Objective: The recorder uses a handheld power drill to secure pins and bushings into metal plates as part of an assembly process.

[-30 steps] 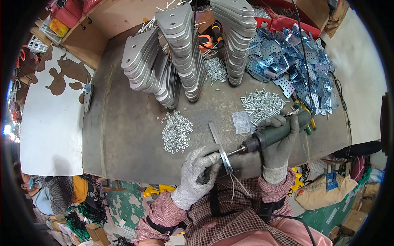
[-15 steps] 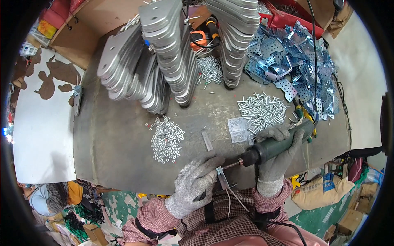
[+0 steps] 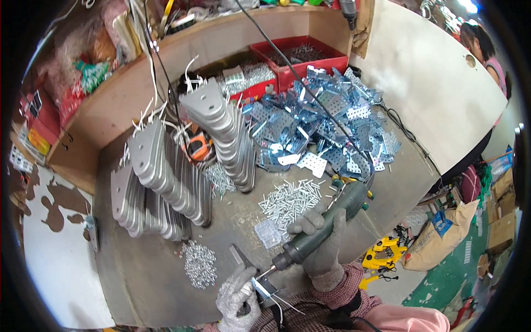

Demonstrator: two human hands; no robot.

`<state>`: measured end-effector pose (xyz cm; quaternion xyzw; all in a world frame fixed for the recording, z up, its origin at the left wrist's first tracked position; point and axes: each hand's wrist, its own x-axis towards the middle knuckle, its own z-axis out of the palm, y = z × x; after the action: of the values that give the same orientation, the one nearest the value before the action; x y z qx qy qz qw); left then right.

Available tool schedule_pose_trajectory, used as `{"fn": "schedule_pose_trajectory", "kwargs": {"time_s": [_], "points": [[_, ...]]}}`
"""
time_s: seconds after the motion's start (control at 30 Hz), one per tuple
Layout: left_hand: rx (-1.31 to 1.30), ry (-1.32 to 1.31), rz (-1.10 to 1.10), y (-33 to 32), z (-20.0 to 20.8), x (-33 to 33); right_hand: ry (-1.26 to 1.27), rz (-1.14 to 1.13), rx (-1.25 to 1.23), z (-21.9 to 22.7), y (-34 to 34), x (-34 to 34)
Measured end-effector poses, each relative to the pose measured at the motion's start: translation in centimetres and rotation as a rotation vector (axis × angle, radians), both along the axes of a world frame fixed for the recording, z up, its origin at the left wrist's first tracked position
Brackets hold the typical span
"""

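Note:
My right hand (image 3: 323, 260), in a grey glove, is wrapped round the dark green body of a power screwdriver (image 3: 354, 199). Its bit points down and left, meeting a small metal bracket (image 3: 265, 288) near the table's front edge. That bracket is gripped by my gloved left hand (image 3: 238, 299), and a flat metal strip (image 3: 239, 256) sticks out beyond the fingers. Thin white cords (image 3: 283, 301) hang from the bracket. Just past the screwdriver lie a heap of silver screws (image 3: 290, 200) and a clear plastic piece (image 3: 268, 234). A pile of small nuts (image 3: 199, 264) sits left of my hands.
Tall stacks of grey metal plates (image 3: 152, 157) stand at the left, an orange tape measure (image 3: 199, 148) among them. Bluish perforated plates (image 3: 332, 110) form a big heap behind the screws. Red bins (image 3: 315, 50) line the back. A black cable (image 3: 310, 91) crosses above the table.
My view has swung to the right and up, so the table appears lower and further left. Both hands keep their hold, with the screwdriver bit still at the bracket.

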<state>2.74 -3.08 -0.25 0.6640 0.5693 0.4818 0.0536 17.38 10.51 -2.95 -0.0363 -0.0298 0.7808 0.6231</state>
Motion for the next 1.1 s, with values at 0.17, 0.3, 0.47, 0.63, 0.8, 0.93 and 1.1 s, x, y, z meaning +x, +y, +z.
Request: {"fn": "schedule_pose_trajectory", "kwargs": {"time_s": [0.17, 0.3, 0.47, 0.63, 0.8, 0.93, 1.1], "points": [[0.015, -0.045, -0.079, -0.3, -1.7, 0.0, -0.08, -0.06, -0.147, 0.5, 0.2, 0.0], [-0.047, -0.242, -0.053, -0.3, -3.8, 0.0, -0.113, -0.006, -0.106, 0.5, 0.6, 1.1], [-0.135, 0.698, -0.178, 0.7, 1.6, -2.9, -0.83, 0.16, 0.397, 6.0, 3.3, 13.1], [-0.407, 0.761, -0.245, -0.4, 5.2, 1.1, -2.335, -0.528, 0.762, 5.6, 8.2, 24.8], [-0.759, 0.495, -0.251, -1.4, 4.1, -0.3, -2.868, -0.438, 0.394, 2.7, 11.0, 30.4], [-0.503, -0.409, -0.158, -1.5, 2.4, 1.5, -2.611, -0.63, 0.715, 5.3, 4.5, 21.1], [-0.306, -0.595, -0.228, -0.7, 2.8, 4.5, -1.061, 0.494, 0.789, 7.5, -5.3, 6.3]]}}
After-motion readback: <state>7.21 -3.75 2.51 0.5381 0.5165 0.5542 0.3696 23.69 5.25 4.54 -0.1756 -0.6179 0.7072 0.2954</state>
